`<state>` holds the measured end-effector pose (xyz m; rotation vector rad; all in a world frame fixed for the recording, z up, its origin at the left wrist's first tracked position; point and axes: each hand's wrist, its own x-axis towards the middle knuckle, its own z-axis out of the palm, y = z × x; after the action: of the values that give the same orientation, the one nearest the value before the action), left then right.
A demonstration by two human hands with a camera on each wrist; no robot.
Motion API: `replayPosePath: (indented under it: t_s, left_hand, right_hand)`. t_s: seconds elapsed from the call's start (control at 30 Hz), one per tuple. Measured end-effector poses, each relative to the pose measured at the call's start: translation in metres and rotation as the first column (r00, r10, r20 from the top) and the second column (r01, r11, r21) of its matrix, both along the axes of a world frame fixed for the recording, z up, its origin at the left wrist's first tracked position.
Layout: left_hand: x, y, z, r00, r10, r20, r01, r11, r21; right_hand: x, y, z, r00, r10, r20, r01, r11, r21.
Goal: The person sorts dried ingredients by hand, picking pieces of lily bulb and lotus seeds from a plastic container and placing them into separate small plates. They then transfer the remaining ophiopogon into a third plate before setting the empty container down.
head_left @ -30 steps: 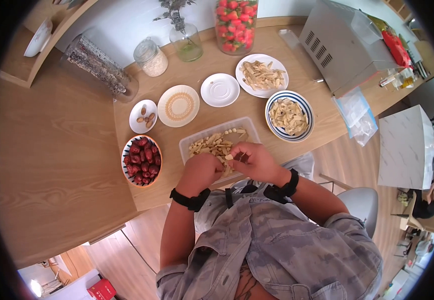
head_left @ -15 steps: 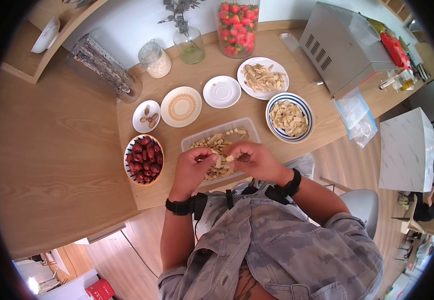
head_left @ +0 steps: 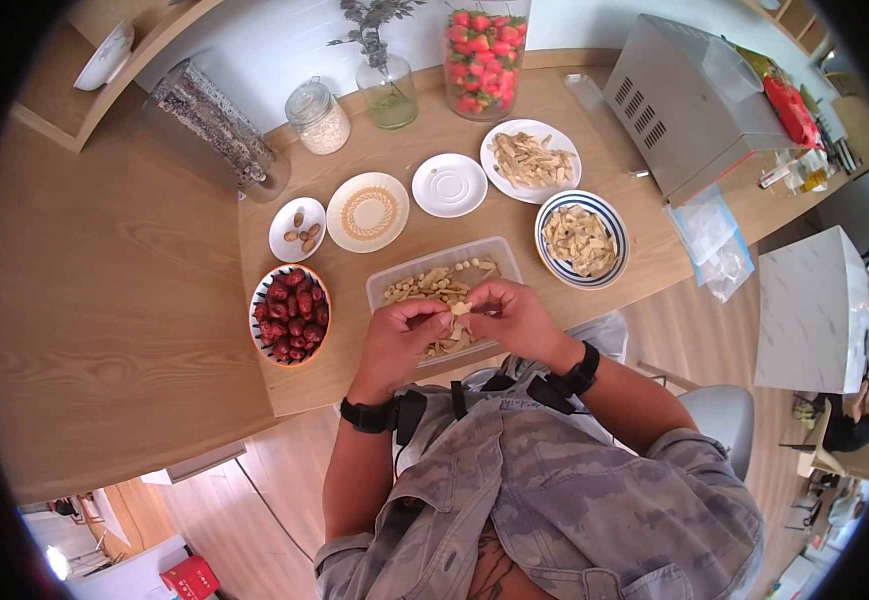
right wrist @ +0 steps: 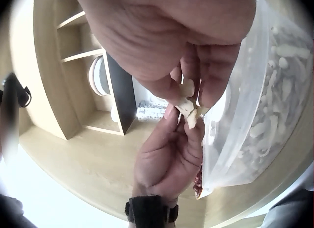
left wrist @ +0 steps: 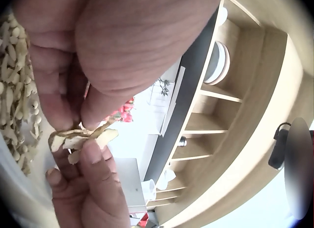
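Over the tub (right wrist: 236, 139), the left hand (head_left: 391, 348) and right hand (head_left: 520, 322) pinch pale bits (head_left: 460, 309), two o'clock from the left hand.

No text, labels or numbers can be read.

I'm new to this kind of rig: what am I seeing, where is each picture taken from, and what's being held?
There is no robot: a person works bare-handed. The wide picture looks down from a camera on the head; each of the two close-ups comes from a camera on one wrist. Left hand and right hand pinch pale pieces between them; the fingertips are the grip. Beneath is a see-through tub of similar pieces. The table also holds a bowl of dark red fruit, a striped bowl and a white plate of pale slices.
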<state>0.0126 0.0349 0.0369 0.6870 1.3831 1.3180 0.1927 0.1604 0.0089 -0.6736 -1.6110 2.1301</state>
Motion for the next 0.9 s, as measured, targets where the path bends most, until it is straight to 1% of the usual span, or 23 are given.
replayPosePath:
  t_s: [0.13, 0.23, 0.27, 0.33, 0.37, 0.4, 0.43, 0.47, 0.53, 0.57, 0.63, 0.67, 0.73, 0.83, 0.87, 0.9]
  left_hand:
    - [0.002, 0.000, 0.000, 1.000, 0.015, -0.013, -0.014, 1.000, 0.013]
    - [0.004, 0.000, -0.002, 0.999, 0.038, -0.008, -0.038, 0.999, 0.017]
    - [0.004, 0.000, -0.003, 0.999, 0.047, -0.008, -0.047, 0.999, 0.017]
    - [0.003, -0.002, -0.010, 0.991, 0.103, -0.088, -0.102, 0.994, 0.026]
    - [0.002, -0.003, -0.012, 0.983, 0.132, -0.127, -0.129, 0.991, 0.032]
    - [0.001, -0.005, -0.012, 0.960, 0.156, -0.234, -0.146, 0.987, 0.061]
    - [-0.001, -0.007, -0.009, 0.923, 0.183, -0.338, -0.162, 0.983, 0.089]
    - [-0.004, -0.010, -0.007, 0.875, 0.209, -0.437, -0.174, 0.977, 0.119]
    - [-0.008, -0.015, -0.005, 0.786, 0.269, -0.557, -0.204, 0.963, 0.177]
    - [-0.010, -0.017, -0.005, 0.735, 0.298, -0.610, -0.215, 0.954, 0.207]
    - [-0.013, -0.020, -0.016, 0.614, 0.373, -0.696, -0.240, 0.928, 0.286]
    - [-0.015, -0.022, -0.021, 0.546, 0.409, -0.731, -0.249, 0.912, 0.325]
    - [-0.016, -0.026, -0.024, 0.460, 0.418, -0.783, -0.259, 0.907, 0.332]
    - [-0.018, -0.031, -0.030, 0.335, 0.422, -0.842, -0.262, 0.901, 0.347]
    - [-0.018, -0.032, -0.033, 0.295, 0.420, -0.858, -0.261, 0.899, 0.351]
    - [-0.018, -0.033, -0.038, 0.331, 0.435, -0.837, -0.310, 0.888, 0.339]
  right_hand:
    - [-0.001, 0.004, 0.001, 1.000, 0.018, -0.003, -0.019, 0.994, -0.103]
    - [0.000, 0.004, -0.006, 1.000, 0.004, -0.008, -0.005, 0.995, -0.098]
    - [0.002, 0.005, -0.006, 0.999, -0.024, -0.029, 0.021, 0.996, -0.091]
    - [0.005, 0.007, -0.002, 0.994, -0.078, -0.070, 0.073, 0.994, -0.077]
    - [0.009, 0.012, -0.003, 0.986, -0.128, -0.107, 0.124, 0.991, -0.048]
    - [0.015, 0.021, -0.005, 0.974, -0.174, -0.144, 0.173, 0.985, -0.022]
    - [0.021, 0.031, -0.006, 0.959, -0.217, -0.182, 0.221, 0.975, 0.001]
    - [0.028, 0.042, -0.002, 0.955, -0.259, -0.147, 0.272, 0.959, 0.081]
    - [0.046, 0.069, 0.009, 0.933, -0.348, -0.090, 0.359, 0.900, 0.248]
    - [0.056, 0.081, 0.009, 0.911, -0.413, -0.012, 0.395, 0.861, 0.320]
    - [0.073, 0.103, 0.005, 0.830, -0.544, 0.123, 0.433, 0.768, 0.472]
    - [0.080, 0.109, 0.004, 0.799, -0.586, 0.135, 0.431, 0.715, 0.550]
    - [0.086, 0.119, 0.005, 0.735, -0.663, 0.142, 0.404, 0.596, 0.694]
    - [0.087, 0.120, 0.008, 0.696, -0.704, 0.139, 0.361, 0.510, 0.781]
    - [0.085, 0.118, 0.010, 0.705, -0.700, 0.114, 0.349, 0.483, 0.803]
    - [0.079, 0.113, 0.013, 0.714, -0.695, 0.090, 0.339, 0.455, 0.824]
